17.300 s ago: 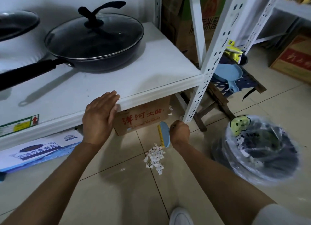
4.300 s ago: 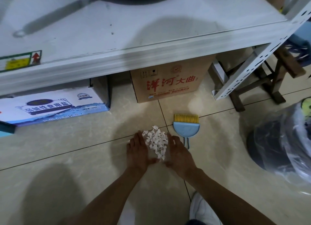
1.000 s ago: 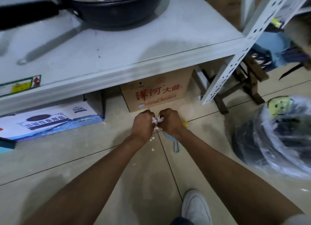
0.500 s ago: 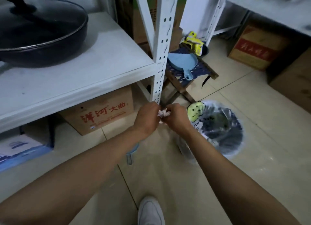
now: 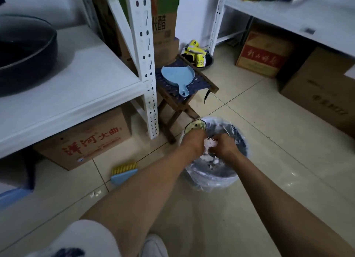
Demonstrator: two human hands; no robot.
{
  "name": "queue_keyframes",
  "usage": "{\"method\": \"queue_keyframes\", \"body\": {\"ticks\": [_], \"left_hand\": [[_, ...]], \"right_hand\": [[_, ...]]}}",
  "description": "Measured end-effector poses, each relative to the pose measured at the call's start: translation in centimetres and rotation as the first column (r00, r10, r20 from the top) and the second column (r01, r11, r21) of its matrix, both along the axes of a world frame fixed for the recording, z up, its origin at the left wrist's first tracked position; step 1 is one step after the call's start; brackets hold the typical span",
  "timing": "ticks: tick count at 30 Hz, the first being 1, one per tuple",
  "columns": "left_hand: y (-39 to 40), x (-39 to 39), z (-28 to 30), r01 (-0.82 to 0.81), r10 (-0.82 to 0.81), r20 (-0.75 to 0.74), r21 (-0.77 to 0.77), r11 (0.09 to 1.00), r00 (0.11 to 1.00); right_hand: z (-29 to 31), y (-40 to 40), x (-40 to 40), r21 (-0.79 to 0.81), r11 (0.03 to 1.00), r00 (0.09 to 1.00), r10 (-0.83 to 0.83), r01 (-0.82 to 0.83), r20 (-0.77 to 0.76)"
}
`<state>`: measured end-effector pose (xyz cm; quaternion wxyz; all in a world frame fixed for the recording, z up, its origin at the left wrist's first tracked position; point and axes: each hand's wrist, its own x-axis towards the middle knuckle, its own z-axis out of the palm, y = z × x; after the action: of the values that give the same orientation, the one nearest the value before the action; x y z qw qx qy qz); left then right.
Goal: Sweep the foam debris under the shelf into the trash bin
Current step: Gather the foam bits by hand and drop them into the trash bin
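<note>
A white shoe (image 5: 153, 247) shows at the bottom edge, and both forearms reach forward from there over the tiled floor (image 5: 269, 141). A few white crumbs (image 5: 95, 194) of foam lie on the tile beside the left forearm, left behind where the pile was scooped up four seconds ago.

The big change is where the hands are. Half a second ago they were cupped together in the air beside the shelf post; now they hang right over the mouth of the bin (image 5: 242, 178). The left hand (image 5: 194, 142) and right hand (image 5: 223, 146) are both curled, knuckles up, and press a wad of foam (image 5: 210, 143) between them. A few pale bits (image 5: 213, 159) already show below the hands, against the dark liner, so the drop seems to be starting. By my judgement the carry is over and only the release remains, then the stray crumbs.

The brush (image 5: 123, 172) lies unused on the floor just left of the left forearm, in front of the box (image 5: 86, 141) under the shelf (image 5: 67, 95). Farther back the blue dustpan (image 5: 177, 77) rests on a small stool (image 5: 192, 95), also unused. A dark pan (image 5: 23, 55) sits on the shelf at far left.
</note>
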<state>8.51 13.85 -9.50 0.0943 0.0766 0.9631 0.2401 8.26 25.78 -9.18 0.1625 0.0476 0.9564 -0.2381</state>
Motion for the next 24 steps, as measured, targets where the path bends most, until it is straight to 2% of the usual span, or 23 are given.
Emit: {"method": "queue_keyframes", "body": {"ticks": [3,6,9,12,15,19,21,24], "left_hand": [[0.0,-0.4,0.0,0.065,-0.061,0.052,-0.085,0.994,0.997],[0.1,-0.5,0.2,0.103,-0.097,0.055,-0.136,0.985,0.994],[0.6,-0.1,0.6,0.136,-0.142,-0.01,-0.222,0.966,0.99],[1.1,0.2,0.7,0.089,-0.134,-0.13,-0.307,0.947,0.982],[1.4,0.1,0.0,0.022,-0.072,-0.184,-0.26,0.965,0.98],[1.3,0.2,-0.3,0.075,-0.091,-0.095,-0.163,0.984,0.991],[1.2,0.3,0.0,0.09,-0.102,-0.054,-0.179,0.98,0.993],[1.0,0.7,0.1,0.028,-0.054,-0.122,-0.207,0.978,0.991]], "right_hand": [[-1.0,1.1,-0.2,-0.016,0.996,0.988,0.085,-0.084,0.129],[-2.1,1.5,-0.6,0.022,0.992,0.987,0.12,-0.123,0.105],[-2.0,1.2,-0.4,0.044,0.998,0.998,0.047,-0.049,0.04],[-1.8,0.9,-0.4,0.069,0.994,0.996,-0.088,0.089,-0.023],[-1.8,0.5,-0.5,0.09,0.983,0.987,-0.154,0.158,-0.054],[-1.2,0.1,-0.4,0.157,0.967,0.98,-0.196,0.201,-0.048],[-1.1,-0.2,-0.6,0.172,0.965,0.981,-0.19,0.196,-0.049],[-0.8,-0.8,-0.8,0.234,0.946,0.974,-0.207,0.224,-0.094]]}}
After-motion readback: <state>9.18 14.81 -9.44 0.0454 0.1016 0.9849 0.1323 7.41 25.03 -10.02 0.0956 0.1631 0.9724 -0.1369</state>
